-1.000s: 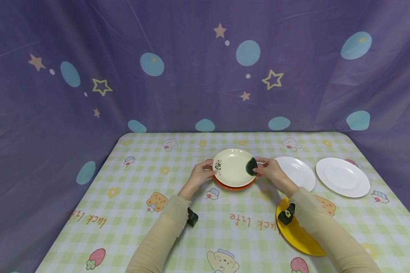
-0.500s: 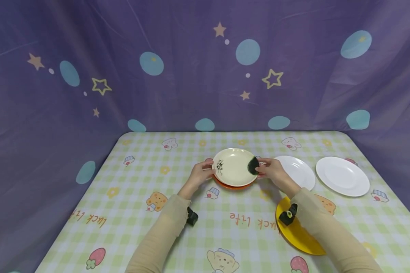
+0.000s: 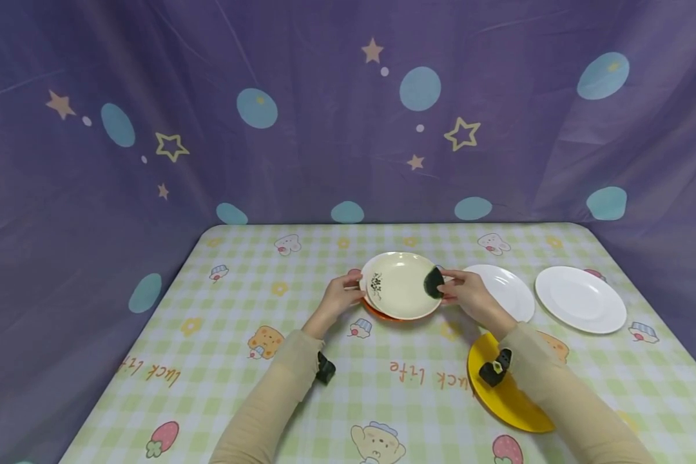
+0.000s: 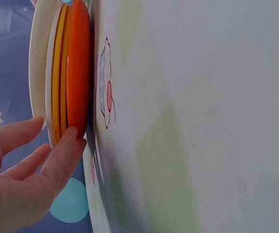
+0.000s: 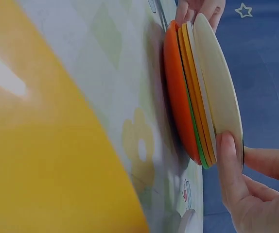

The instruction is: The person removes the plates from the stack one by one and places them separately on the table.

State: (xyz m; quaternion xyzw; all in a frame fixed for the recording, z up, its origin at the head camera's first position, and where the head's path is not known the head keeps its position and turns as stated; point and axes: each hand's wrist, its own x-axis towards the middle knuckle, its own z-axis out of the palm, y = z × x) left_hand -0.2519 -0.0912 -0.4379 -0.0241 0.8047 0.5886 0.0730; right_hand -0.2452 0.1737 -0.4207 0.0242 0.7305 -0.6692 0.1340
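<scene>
A stack of plates stands near the middle of the table, an orange plate [image 4: 78, 68] lowest, with green, yellow and white rims above it. On top is a cream plate [image 3: 403, 287] with a dark green patch and a small black floral print, shifted right of the stack. My right hand [image 3: 466, 294] pinches its right edge at the green patch, thumb above and fingers beneath. At the stack's left side my left hand [image 3: 339, 296] holds the rims, its fingertips [image 4: 70, 133] against the orange plate and its thumb by the cream plate.
Two white plates, one nearer [image 3: 507, 293] and one farther right [image 3: 580, 299], lie on the checked tablecloth [image 3: 238, 399]. A large yellow plate [image 3: 513, 409] lies partly under the right forearm. A purple curtain [image 3: 325, 174] hangs behind the table.
The cream plate has slid slightly right across the stack together with my right hand, uncovering more of the rim at the left. My left hand stays in place.
</scene>
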